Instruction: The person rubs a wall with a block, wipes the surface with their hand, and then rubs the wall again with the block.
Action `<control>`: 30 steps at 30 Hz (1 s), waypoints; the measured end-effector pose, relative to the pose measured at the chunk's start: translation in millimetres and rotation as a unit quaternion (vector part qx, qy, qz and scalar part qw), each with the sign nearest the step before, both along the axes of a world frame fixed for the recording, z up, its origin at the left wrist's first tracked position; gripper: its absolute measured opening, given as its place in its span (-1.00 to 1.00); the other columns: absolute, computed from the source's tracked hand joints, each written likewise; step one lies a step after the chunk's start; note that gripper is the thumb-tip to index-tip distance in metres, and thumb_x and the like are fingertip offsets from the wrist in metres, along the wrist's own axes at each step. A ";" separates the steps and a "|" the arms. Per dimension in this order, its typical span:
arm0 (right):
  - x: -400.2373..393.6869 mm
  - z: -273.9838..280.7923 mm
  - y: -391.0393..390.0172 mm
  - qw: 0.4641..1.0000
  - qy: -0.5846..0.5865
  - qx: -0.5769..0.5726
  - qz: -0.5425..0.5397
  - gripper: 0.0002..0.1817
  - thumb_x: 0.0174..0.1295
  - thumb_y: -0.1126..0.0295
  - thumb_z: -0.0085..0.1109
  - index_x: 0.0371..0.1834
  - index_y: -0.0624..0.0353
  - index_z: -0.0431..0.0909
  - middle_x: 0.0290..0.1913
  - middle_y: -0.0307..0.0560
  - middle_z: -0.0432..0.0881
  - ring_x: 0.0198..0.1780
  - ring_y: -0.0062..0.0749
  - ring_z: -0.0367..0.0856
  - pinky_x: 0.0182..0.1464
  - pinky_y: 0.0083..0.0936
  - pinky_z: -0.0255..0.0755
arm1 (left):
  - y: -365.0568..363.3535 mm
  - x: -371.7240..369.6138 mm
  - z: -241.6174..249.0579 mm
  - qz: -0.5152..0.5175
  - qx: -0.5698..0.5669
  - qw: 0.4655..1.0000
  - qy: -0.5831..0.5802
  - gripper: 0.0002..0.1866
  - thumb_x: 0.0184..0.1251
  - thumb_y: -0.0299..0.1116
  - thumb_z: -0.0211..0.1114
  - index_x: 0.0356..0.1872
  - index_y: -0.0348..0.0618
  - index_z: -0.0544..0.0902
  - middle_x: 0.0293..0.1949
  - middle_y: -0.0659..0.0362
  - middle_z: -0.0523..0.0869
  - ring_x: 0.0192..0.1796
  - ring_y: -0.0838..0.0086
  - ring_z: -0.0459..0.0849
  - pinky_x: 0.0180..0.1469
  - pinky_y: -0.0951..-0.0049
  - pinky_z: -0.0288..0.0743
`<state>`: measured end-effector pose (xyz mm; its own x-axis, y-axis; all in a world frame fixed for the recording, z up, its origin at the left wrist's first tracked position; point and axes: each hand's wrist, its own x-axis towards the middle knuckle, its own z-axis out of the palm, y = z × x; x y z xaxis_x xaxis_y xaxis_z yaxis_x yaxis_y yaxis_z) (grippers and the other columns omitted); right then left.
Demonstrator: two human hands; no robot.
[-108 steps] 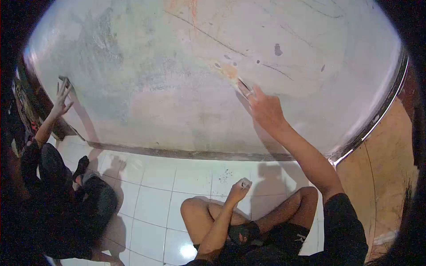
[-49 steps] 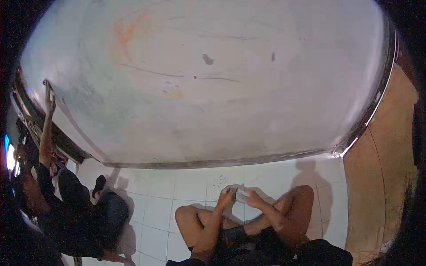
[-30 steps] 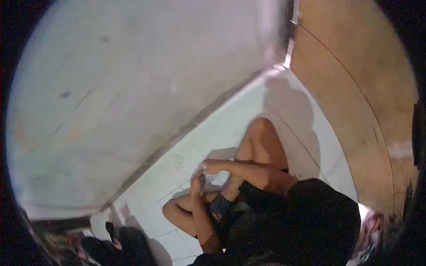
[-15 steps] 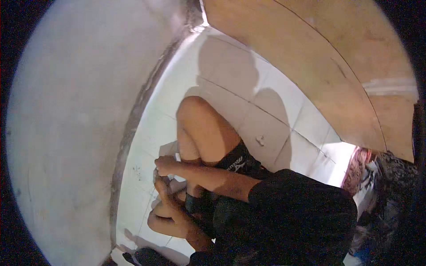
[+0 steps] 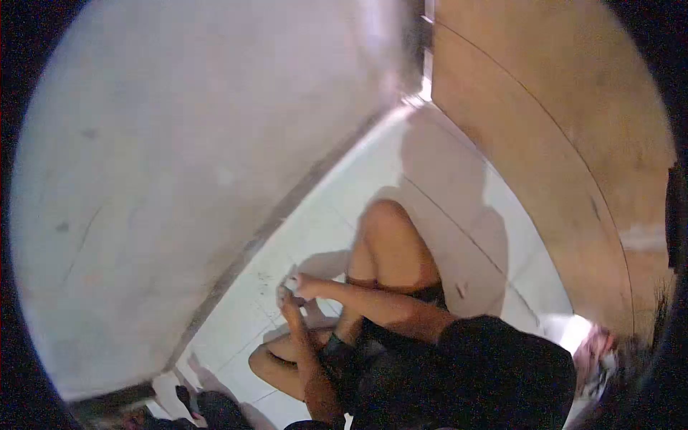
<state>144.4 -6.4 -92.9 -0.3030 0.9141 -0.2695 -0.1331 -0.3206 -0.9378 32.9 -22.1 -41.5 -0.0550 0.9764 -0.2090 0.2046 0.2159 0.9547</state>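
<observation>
My right hand (image 5: 309,286) is closed, out in front of my bent knee (image 5: 390,215). Just below it in the head view, my left hand (image 5: 290,307) is held up close, its fingers bent inward. A small pale grey-white object (image 5: 288,284) shows at the fingertips of both hands; blur and size hide what it is. Both hands are above the white tiled floor (image 5: 315,229), between my legs and the grey wall. I sit in black shorts and a black top (image 5: 494,365).
A grey wall (image 5: 179,158) rises on the left and a tan wooden panel (image 5: 523,129) on the right. Dark specks (image 5: 264,282) mark a tile near my hands. A small scrap (image 5: 462,290) lies beyond my leg. Crumpled cloth (image 5: 595,351) is at the right, something black (image 5: 218,410) at lower left.
The view has turned and shifted, so my body and the room's corner sit lower and further right. My hands reach slightly further out from my knee, still together at the small pale object.
</observation>
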 end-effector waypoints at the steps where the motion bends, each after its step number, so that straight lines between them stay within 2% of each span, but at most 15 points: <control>1: -2.3 -6.1 1.7 1.000 -0.003 0.001 -0.012 -0.46 0.08 0.47 0.15 0.22 0.23 0.41 -0.03 0.10 0.62 -0.17 -0.29 0.62 -0.08 -0.39 0.52 | 2.4 -10.4 -10.8 -0.018 -0.015 1.000 0.020 -0.66 0.51 -0.08 0.05 -0.21 -0.14 0.59 -0.40 0.29 0.60 -0.44 0.60 0.48 -0.46 0.55 0.30; 2: -0.6 -2.0 0.2 0.999 -0.013 0.019 -0.040 -0.52 0.11 0.48 0.13 0.17 0.22 0.45 -0.05 0.05 0.64 -0.16 -0.34 0.62 -0.06 -0.41 0.51 | 4.9 -20.5 -21.7 -0.037 -0.028 0.998 0.040 -0.63 0.52 -0.06 0.03 -0.13 -0.17 0.60 -0.35 0.27 0.63 -0.40 0.58 0.51 -0.42 0.54 0.35; 4: 9.8 36.9 -15.4 0.991 -0.022 -0.028 -0.127 -0.63 0.15 0.49 0.09 0.06 0.23 0.55 -0.10 -0.06 0.67 -0.12 -0.42 0.61 -0.02 -0.45 0.50 | 8.6 -28.1 -51.4 -0.034 -0.029 0.995 -0.094 -0.56 0.53 -0.03 0.00 0.04 -0.22 0.55 -0.34 0.23 0.62 -0.37 0.55 0.53 -0.35 0.51 0.41; 9: 30.7 37.4 -0.6 0.977 0.028 0.147 -0.152 -0.67 0.21 0.59 0.02 0.04 0.29 0.57 -0.07 -0.05 0.69 0.03 -0.35 0.60 0.15 -0.46 0.42 | -3.3 -3.9 8.5 -0.012 0.008 0.983 -0.182 -0.50 0.57 0.00 -0.14 0.14 -0.24 0.48 -0.18 0.21 0.63 -0.20 0.51 0.63 -0.25 0.49 0.52; 10: 46.1 35.7 1.5 0.956 -0.063 0.191 -0.214 -0.67 0.22 0.60 0.01 0.06 0.30 0.56 -0.06 -0.01 0.69 0.05 -0.33 0.59 0.16 -0.44 0.41 | -1.4 -1.2 5.0 -0.002 0.030 0.977 -0.209 -0.46 0.56 0.07 -0.14 0.04 -0.28 0.49 -0.28 0.17 0.65 -0.30 0.46 0.65 -0.32 0.45 0.54; 11: 52.1 33.9 10.3 0.919 -0.152 0.234 -0.277 -0.66 0.24 0.62 0.00 0.08 0.30 0.55 -0.04 0.03 0.68 0.07 -0.31 0.59 0.17 -0.43 0.41 | 1.6 -4.1 0.2 0.012 0.008 0.973 -0.229 -0.44 0.55 0.10 -0.14 0.01 -0.28 0.50 -0.31 0.16 0.65 -0.34 0.44 0.65 -0.35 0.45 0.54; 13: 74.5 129.3 26.6 0.847 -0.076 0.280 -0.446 -0.69 0.30 0.57 -0.01 0.10 0.33 0.52 -0.02 0.15 0.66 0.06 -0.17 0.61 0.14 -0.36 0.42 | 8.8 -6.0 -12.5 0.036 -0.035 0.960 -0.276 -0.41 0.53 0.15 -0.14 -0.07 -0.29 0.50 -0.38 0.13 0.64 -0.43 0.41 0.65 -0.42 0.45 0.55; 14: 87.8 186.8 29.4 0.805 -0.169 0.317 -0.473 -0.69 0.33 0.54 -0.02 0.12 0.35 0.48 -0.02 0.22 0.64 0.05 -0.07 0.60 0.13 -0.32 0.42 | 13.4 -8.6 -33.8 0.023 -0.080 0.906 -0.415 -0.39 0.51 0.19 -0.13 -0.15 -0.27 0.50 -0.47 0.12 0.63 -0.53 0.39 0.62 -0.50 0.48 0.52; 17: 123.7 293.7 60.4 0.676 -0.355 0.410 -0.498 -0.70 0.39 0.46 -0.04 0.12 0.39 0.36 -0.04 0.38 0.61 -0.04 0.21 0.62 -0.01 -0.14 0.47 | 22.2 -13.8 -56.6 0.007 -0.083 0.923 -0.377 -0.39 0.51 0.19 -0.12 -0.16 -0.29 0.51 -0.45 0.11 0.64 -0.50 0.40 0.63 -0.47 0.48 0.53; 18: 137.6 337.3 74.4 0.673 -0.311 0.433 -0.512 -0.74 0.34 0.51 -0.01 0.06 0.36 0.37 -0.03 0.36 0.61 -0.04 0.24 0.62 -0.04 -0.13 0.49 | 19.2 -10.9 -45.8 0.003 -0.102 0.879 -0.466 -0.40 0.52 0.15 -0.11 -0.14 -0.31 0.51 -0.44 0.09 0.64 -0.45 0.39 0.67 -0.44 0.45 0.55; 20: 158.9 421.0 92.4 0.523 -0.347 0.591 -0.507 -0.72 0.25 0.59 0.01 0.04 0.33 0.37 -0.04 0.36 0.62 -0.01 0.24 0.61 -0.02 -0.13 0.50 | 18.8 -6.3 -30.3 -0.007 -0.097 0.910 -0.403 -0.41 0.54 0.13 -0.12 -0.12 -0.32 0.53 -0.42 0.07 0.66 -0.44 0.40 0.67 -0.44 0.44 0.55; 21: 159.9 441.0 104.6 0.502 -0.346 0.599 -0.520 -0.68 0.21 0.62 0.01 0.05 0.32 0.36 -0.05 0.36 0.62 -0.01 0.25 0.60 -0.02 -0.13 0.50 | 20.3 -8.3 -27.7 -0.011 -0.092 0.924 -0.371 -0.41 0.54 0.11 -0.12 -0.11 -0.32 0.54 -0.41 0.06 0.68 -0.44 0.40 0.67 -0.44 0.44 0.56; 22: 159.7 456.4 115.3 0.482 -0.344 0.604 -0.533 -0.65 0.17 0.65 0.02 0.06 0.31 0.35 -0.05 0.36 0.61 -0.01 0.25 0.60 -0.02 -0.12 0.50 | 33.0 -18.1 -84.6 -0.003 -0.101 0.891 -0.443 -0.41 0.56 0.08 -0.16 -0.09 -0.33 0.58 -0.37 0.03 0.72 -0.42 0.40 0.69 -0.44 0.45 0.54; 27: 142.2 407.6 143.2 0.426 -0.416 0.596 -0.538 -0.52 0.01 0.73 0.00 0.09 0.28 0.33 -0.07 0.35 0.59 -0.01 0.25 0.60 -0.03 -0.09 0.50 | 20.2 -11.2 -27.3 0.015 -0.075 0.924 -0.375 -0.41 0.58 0.04 -0.19 -0.12 -0.33 0.62 -0.38 0.03 0.74 -0.43 0.39 0.70 -0.43 0.45 0.55; 30: 147.5 418.4 147.3 0.432 -0.402 0.607 -0.533 -0.49 -0.01 0.72 0.01 0.11 0.32 0.30 -0.09 0.37 0.59 -0.06 0.28 0.60 -0.07 -0.06 0.49 | 14.1 -4.3 -29.6 0.027 -0.059 0.926 -0.373 -0.41 0.58 0.04 -0.20 -0.11 -0.32 0.62 -0.39 0.03 0.74 -0.45 0.39 0.69 -0.44 0.45 0.54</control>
<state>291.9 140.9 325.5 0.2100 0.0352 0.9771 0.9258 0.3142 -0.2103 28.6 -7.9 -71.1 0.0991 0.9447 -0.3127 -0.5157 0.3175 0.7958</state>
